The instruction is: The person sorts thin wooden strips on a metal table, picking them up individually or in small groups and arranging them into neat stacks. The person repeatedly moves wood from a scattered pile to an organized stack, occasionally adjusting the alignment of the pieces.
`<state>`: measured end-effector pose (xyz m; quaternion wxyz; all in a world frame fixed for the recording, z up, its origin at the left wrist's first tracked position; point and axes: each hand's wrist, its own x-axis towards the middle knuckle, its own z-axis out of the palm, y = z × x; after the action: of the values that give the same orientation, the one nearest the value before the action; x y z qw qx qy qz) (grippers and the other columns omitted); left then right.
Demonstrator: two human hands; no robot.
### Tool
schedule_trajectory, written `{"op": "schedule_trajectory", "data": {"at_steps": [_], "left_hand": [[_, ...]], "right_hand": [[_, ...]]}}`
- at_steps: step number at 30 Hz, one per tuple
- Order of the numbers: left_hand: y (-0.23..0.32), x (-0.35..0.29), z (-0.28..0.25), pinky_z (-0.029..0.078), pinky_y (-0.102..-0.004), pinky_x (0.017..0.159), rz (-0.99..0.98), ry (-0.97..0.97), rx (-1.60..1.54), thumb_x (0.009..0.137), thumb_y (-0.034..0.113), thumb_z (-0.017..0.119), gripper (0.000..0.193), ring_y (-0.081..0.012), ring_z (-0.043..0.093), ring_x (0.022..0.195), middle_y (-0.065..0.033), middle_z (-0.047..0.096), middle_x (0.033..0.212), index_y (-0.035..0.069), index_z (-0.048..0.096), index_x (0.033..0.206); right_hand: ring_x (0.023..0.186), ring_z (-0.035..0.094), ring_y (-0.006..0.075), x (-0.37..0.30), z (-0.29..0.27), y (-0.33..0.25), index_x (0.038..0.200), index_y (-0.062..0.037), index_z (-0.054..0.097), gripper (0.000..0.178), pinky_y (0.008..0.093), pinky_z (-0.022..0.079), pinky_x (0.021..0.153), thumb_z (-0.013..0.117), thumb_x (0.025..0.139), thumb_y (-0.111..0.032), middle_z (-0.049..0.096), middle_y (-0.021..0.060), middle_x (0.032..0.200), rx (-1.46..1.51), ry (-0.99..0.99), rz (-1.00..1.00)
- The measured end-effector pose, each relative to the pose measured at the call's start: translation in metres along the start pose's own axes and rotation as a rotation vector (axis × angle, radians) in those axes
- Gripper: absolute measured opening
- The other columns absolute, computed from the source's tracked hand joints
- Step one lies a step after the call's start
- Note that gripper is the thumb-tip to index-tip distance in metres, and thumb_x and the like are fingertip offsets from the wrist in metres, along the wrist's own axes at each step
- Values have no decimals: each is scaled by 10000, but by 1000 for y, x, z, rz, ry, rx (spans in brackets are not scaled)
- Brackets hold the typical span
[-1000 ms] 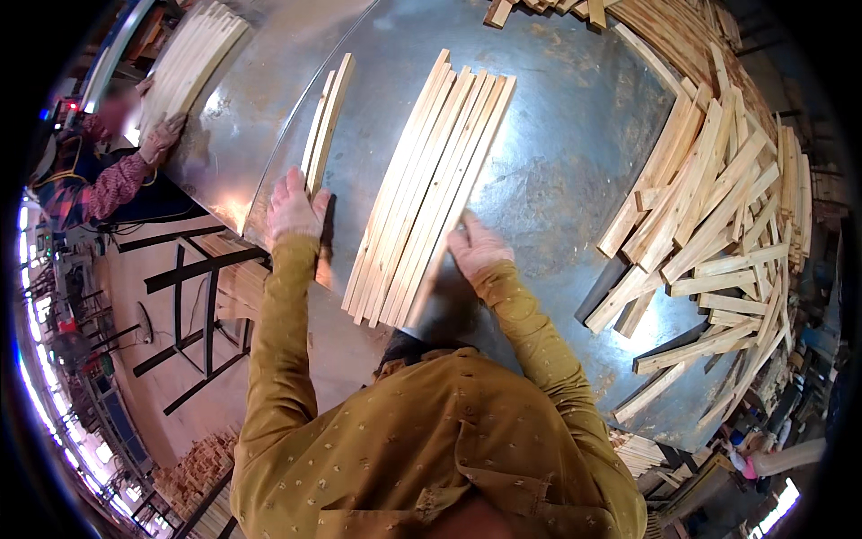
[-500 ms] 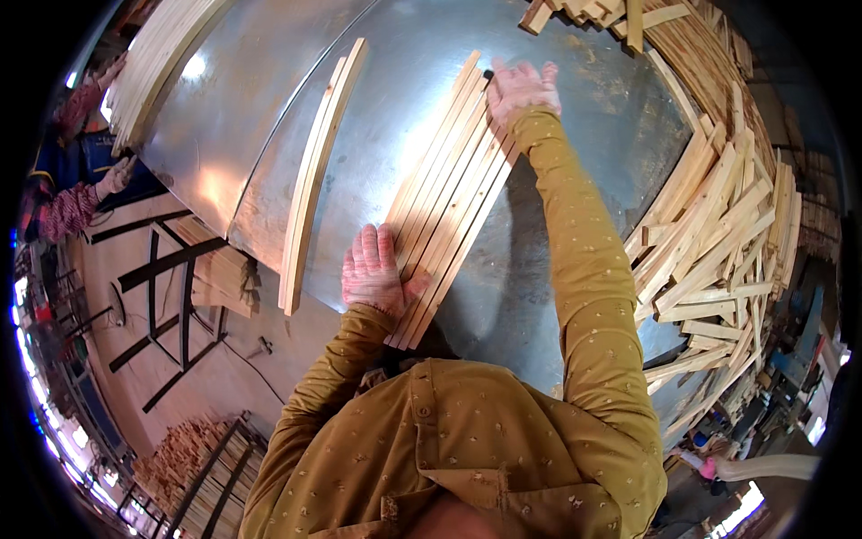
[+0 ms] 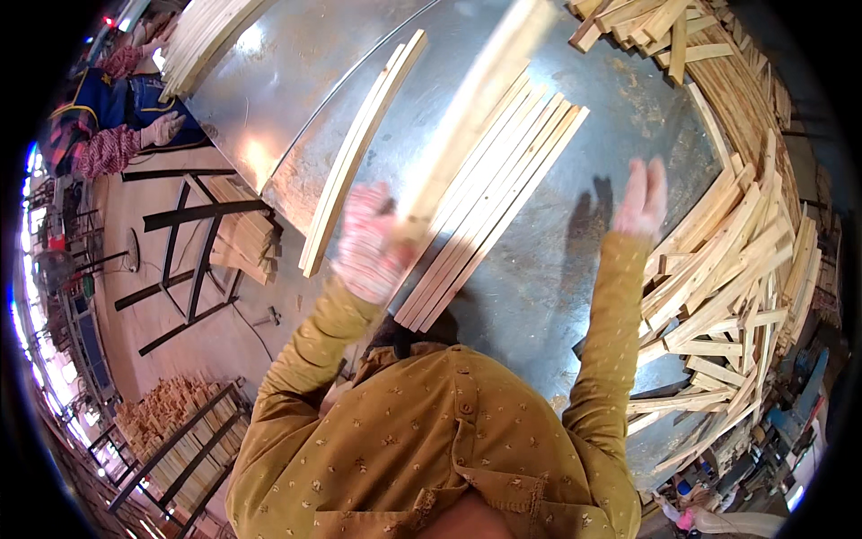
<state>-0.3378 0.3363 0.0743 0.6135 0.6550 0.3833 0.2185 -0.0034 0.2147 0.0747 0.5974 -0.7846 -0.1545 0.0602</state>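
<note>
My left hand [image 3: 370, 244] grips the near end of a long pale wooden slat [image 3: 476, 103], which is blurred and lifted above the sheet-metal table [image 3: 575, 269]. Under it lies a row of several slats [image 3: 498, 211] laid side by side on the metal. My right hand [image 3: 642, 198] hangs open in the air to the right of that row, fingers spread, holding nothing. A separate small stack of slats [image 3: 355, 157] lies to the left of my left hand.
A big loose pile of slats [image 3: 745, 242] heaps along the right and far edges of the table. Another person's gloved hand [image 3: 163, 130] rests at the far left by a slat stack [image 3: 206, 36]. Metal racks [image 3: 193, 251] stand on the floor.
My left hand has closed on one slat and raised it off the row. My right hand left the far end of the row and swung right, open.
</note>
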Motion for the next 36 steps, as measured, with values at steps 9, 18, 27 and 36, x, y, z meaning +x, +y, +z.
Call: {"op": "schedule_trajectory", "data": {"at_steps": [9,18,27,36], "left_hand": [[-51,63,-82,416,-431,1067,-139,242,1268,716,364,733,546,-344,476,1284,-173,516,1368,49,667,1157],[-38,60,-31,327,-465,1161,59,387,837,862,258,679,871,-359,320,1430,-260,286,1536,42,186,1547],[-4,-13,249,540,-353,830,-682,-976,-516,912,219,681,538,-204,626,978,-84,620,1004,-17,491,1356],[-31,-2,296,402,-384,1096,-591,-432,-48,838,177,774,809,-324,500,1287,-236,515,1402,-61,338,1477]], "right_hand": [[1385,371,401,-43,-173,108,1474,-30,396,856,461,261,1173,598,837,-565,423,243,1484,-1466,75,138],[1256,530,414,-38,-207,78,1563,-160,195,944,459,493,1004,729,801,-321,265,252,1566,-1099,107,681],[1066,638,383,-169,-201,79,1343,103,450,771,434,552,921,660,776,-376,584,234,1262,1135,-369,586],[967,688,304,-148,-194,140,1350,45,477,520,357,586,796,647,898,-149,673,206,1088,895,-325,722]]}}
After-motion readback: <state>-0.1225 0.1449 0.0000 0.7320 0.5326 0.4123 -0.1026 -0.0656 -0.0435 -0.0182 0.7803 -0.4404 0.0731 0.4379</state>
